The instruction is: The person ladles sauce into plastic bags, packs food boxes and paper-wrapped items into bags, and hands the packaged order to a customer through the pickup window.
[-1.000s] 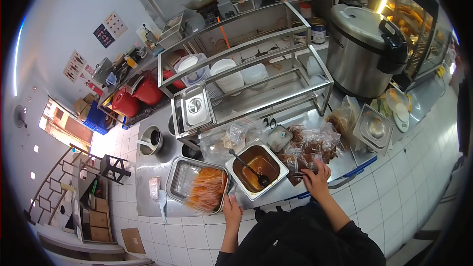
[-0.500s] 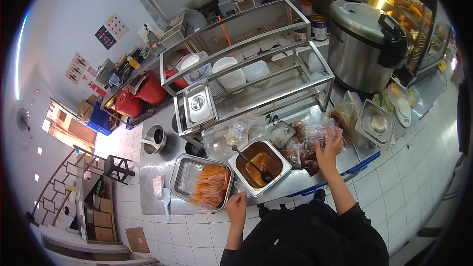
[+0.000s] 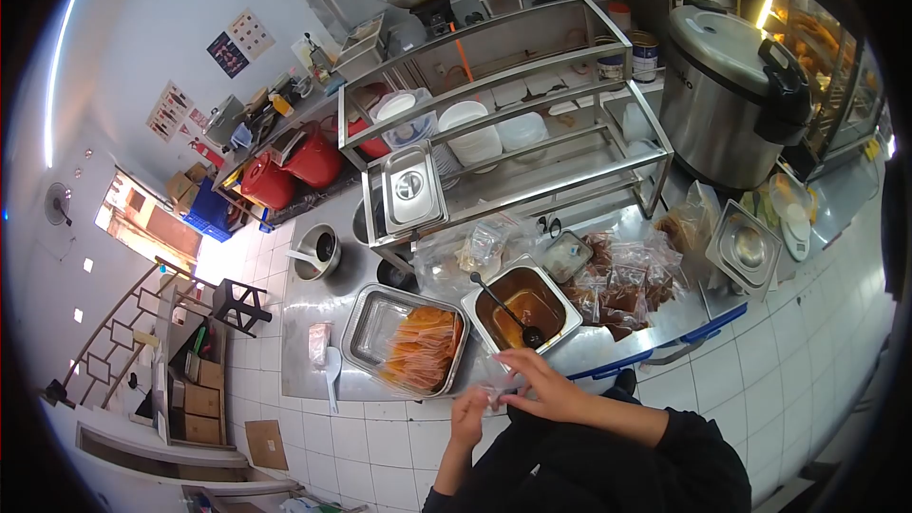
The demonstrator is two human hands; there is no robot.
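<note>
My left hand (image 3: 467, 415) is closed on a small clear plastic bag (image 3: 493, 399) in front of the table's edge. Close beside it on the right, my right hand (image 3: 540, 388) has its fingers apart at the bag. Just above my hands stands a steel container (image 3: 567, 322) of brown sauce with a black ladle (image 3: 508, 312) in it. To its left, a steel tray (image 3: 356, 328) holds a stack of orange-filled packets (image 3: 424, 347). Bags of dark brown sauce (image 3: 622, 285) lie in a pile to the right of the sauce container.
A steel rack (image 3: 513, 181) with a lidded pan (image 3: 409, 188) stands behind the containers. At the right are a large cooker (image 3: 714, 104) and an empty steel pan (image 3: 749, 245). A white spoon (image 3: 332, 375) and a metal bowl (image 3: 318, 252) are at the left.
My right hand has come away from the pile of sauce bags, moving left and down to my left hand. A small clear bag now shows between the hands. The view has shifted slightly.
</note>
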